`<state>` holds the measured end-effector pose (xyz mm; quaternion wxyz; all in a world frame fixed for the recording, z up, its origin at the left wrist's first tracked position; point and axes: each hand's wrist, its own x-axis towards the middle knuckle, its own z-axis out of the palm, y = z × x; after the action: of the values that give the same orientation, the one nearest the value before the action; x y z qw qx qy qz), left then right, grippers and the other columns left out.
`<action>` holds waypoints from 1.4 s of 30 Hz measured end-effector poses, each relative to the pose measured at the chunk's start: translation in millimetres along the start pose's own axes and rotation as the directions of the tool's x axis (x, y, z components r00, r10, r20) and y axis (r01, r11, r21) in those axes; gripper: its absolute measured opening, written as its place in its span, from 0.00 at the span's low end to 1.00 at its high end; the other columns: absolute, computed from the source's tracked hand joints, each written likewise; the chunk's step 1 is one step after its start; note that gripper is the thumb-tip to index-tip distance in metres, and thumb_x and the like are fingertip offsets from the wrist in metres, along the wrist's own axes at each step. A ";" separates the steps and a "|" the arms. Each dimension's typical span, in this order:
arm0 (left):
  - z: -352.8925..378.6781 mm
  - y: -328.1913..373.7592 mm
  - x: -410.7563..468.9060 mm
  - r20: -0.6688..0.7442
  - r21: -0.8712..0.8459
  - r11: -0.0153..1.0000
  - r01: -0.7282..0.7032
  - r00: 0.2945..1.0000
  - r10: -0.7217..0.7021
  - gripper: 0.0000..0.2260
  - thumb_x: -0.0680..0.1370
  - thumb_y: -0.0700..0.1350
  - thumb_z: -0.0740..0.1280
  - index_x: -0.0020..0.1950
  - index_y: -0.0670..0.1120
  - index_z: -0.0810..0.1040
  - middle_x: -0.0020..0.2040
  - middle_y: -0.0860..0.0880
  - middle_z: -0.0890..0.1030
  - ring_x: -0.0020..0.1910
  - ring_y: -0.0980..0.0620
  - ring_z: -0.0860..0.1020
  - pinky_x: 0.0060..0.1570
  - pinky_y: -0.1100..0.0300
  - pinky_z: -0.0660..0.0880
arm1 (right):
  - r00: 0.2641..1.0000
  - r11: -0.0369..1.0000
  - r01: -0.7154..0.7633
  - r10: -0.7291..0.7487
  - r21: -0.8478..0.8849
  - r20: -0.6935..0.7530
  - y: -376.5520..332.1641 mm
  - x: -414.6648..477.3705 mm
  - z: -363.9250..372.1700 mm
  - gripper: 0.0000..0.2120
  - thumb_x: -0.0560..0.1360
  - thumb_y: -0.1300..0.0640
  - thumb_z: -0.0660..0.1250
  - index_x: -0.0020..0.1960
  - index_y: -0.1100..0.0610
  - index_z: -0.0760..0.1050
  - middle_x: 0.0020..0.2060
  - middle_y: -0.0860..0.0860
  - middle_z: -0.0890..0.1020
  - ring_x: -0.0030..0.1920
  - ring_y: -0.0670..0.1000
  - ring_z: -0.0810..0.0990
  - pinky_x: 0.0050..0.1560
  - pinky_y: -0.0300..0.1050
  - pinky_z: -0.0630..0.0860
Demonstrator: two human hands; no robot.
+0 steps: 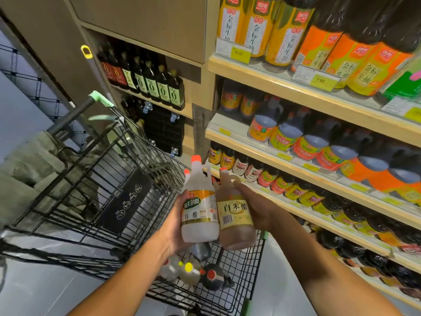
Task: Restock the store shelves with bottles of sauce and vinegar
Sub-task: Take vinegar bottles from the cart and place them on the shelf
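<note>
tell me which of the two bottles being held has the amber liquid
The bottle in the right hand, with the plain yellow label. The left hand's bottle holds clear liquid.

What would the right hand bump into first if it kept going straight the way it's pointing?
Probably the small sauce bottles at the front of the lower shelf. The right hand, holding the amber vinegar bottle, points up and leftward toward them, though depth is hard to judge.

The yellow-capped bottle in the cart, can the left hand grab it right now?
Probably not yet. The left hand already holds the clear vinegar bottle, so it has no free fingers. The yellow-capped bottle lies below in the cart, uncovered from above.
</note>
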<state>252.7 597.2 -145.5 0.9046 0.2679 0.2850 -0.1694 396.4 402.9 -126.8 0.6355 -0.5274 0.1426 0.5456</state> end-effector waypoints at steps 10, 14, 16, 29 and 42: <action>-5.3 -4.6 -0.1 0.009 0.103 0.994 -0.017 1.000 0.016 0.31 0.60 0.66 0.82 0.54 0.46 0.89 0.53 0.40 0.87 0.49 0.42 0.87 0.44 0.47 0.83 | 1.000 0.992 -0.017 0.018 -0.126 0.003 20.9 -7.8 -0.1 0.37 0.60 0.27 0.77 0.55 0.56 0.86 0.57 0.61 0.85 0.56 0.60 0.85 0.54 0.55 0.82; 4.3 -8.3 2.7 -0.019 0.147 0.989 -0.036 0.999 0.039 0.28 0.65 0.65 0.77 0.56 0.45 0.88 0.55 0.39 0.86 0.50 0.41 0.86 0.45 0.45 0.83 | 1.000 0.997 0.012 -0.012 -0.075 0.000 29.7 -25.9 -8.3 0.44 0.60 0.26 0.77 0.63 0.57 0.82 0.60 0.61 0.84 0.60 0.61 0.84 0.53 0.55 0.82; 15.0 -13.9 2.9 -0.020 0.173 0.985 -0.030 0.999 0.034 0.29 0.67 0.64 0.76 0.58 0.45 0.87 0.57 0.37 0.85 0.52 0.40 0.86 0.47 0.44 0.83 | 1.000 0.999 0.010 -0.010 -0.048 0.005 34.6 -39.4 -17.8 0.39 0.64 0.27 0.75 0.62 0.57 0.83 0.62 0.61 0.83 0.62 0.62 0.83 0.56 0.57 0.81; 140.3 -104.1 -7.6 0.172 0.458 0.885 -0.081 0.985 0.002 0.37 0.61 0.62 0.83 0.65 0.45 0.83 0.62 0.38 0.84 0.58 0.41 0.85 0.50 0.47 0.83 | 0.950 0.953 0.299 -0.294 0.042 -0.105 74.1 -182.2 -109.6 0.27 0.68 0.44 0.75 0.61 0.59 0.81 0.57 0.61 0.85 0.54 0.60 0.86 0.46 0.51 0.84; 342.6 -281.3 -8.4 0.457 0.641 0.671 -0.372 0.888 0.054 0.52 0.48 0.66 0.85 0.66 0.45 0.75 0.50 0.46 0.88 0.47 0.48 0.88 0.39 0.56 0.83 | 0.542 0.681 0.732 -0.581 0.002 -0.608 167.3 -419.4 -266.3 0.25 0.70 0.49 0.75 0.63 0.61 0.79 0.54 0.62 0.86 0.53 0.62 0.86 0.48 0.54 0.84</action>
<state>262.6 174.6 -11.8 0.7807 0.5886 -0.0289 -0.2080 207.5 -70.2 -2.8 0.7842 -0.5903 0.1816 0.0604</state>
